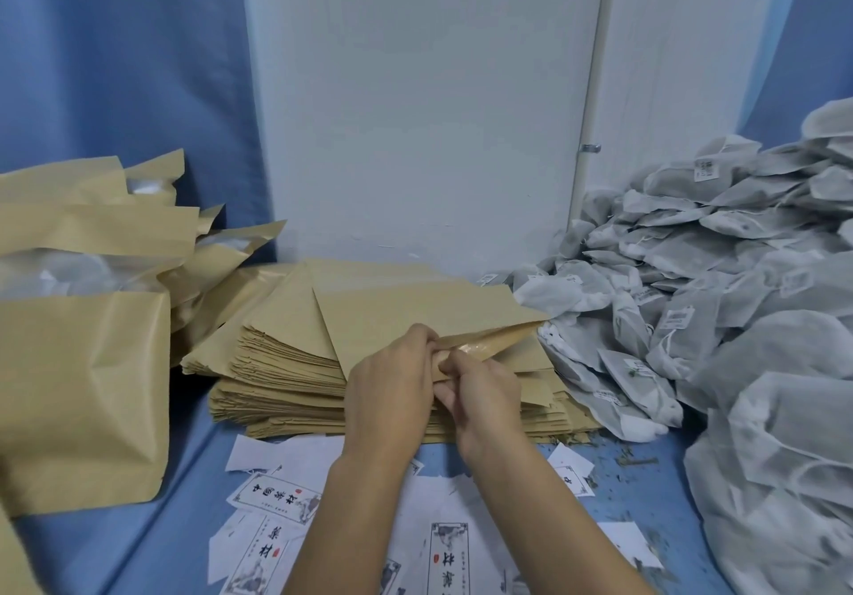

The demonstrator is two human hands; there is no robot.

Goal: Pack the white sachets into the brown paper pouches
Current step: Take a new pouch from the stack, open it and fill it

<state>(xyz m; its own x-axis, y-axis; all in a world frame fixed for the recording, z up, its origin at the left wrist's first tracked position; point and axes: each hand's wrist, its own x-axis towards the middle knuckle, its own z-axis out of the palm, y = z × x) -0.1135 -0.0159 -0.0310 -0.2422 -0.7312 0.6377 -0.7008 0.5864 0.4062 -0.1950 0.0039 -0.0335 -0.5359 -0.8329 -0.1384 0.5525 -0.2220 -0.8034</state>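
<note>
Held at centre, above the near side of the pile: one brown paper pouch (415, 313), flat, with its mouth turned to the right and slightly parted, glossy lining showing inside the opening. Left hand (392, 382) curled on the upper lip of that mouth, fingertips tucked over the edge. Right hand (484, 391) touching the left, pinching the lower lip between thumb and fingers. Both hands narrow, gripping the pouch and nothing else.

Directly under the pouch, a stack of flat pouches (286, 364), fanned unevenly, lying on the blue counter (184, 525) against the far wall.

On the right, reaching from near to far and rising toward the far right corner: a large heap of white sachets (720, 248), many with strings and small tags, its left edge touching the stack.

On the left, filled pouches (83, 387) standing and leaning together, tops open, pale contents visible through their clear windows.

Near, beneath the forearms: printed labels (277, 497) with black characters and framed borders, scattered and overlapping on the counter. Just right of them, dried crumbs (632, 460) strewn beside the heap.

Far behind, a white panel (424, 110) at centre, blue curtain (115, 64) on either side.
</note>
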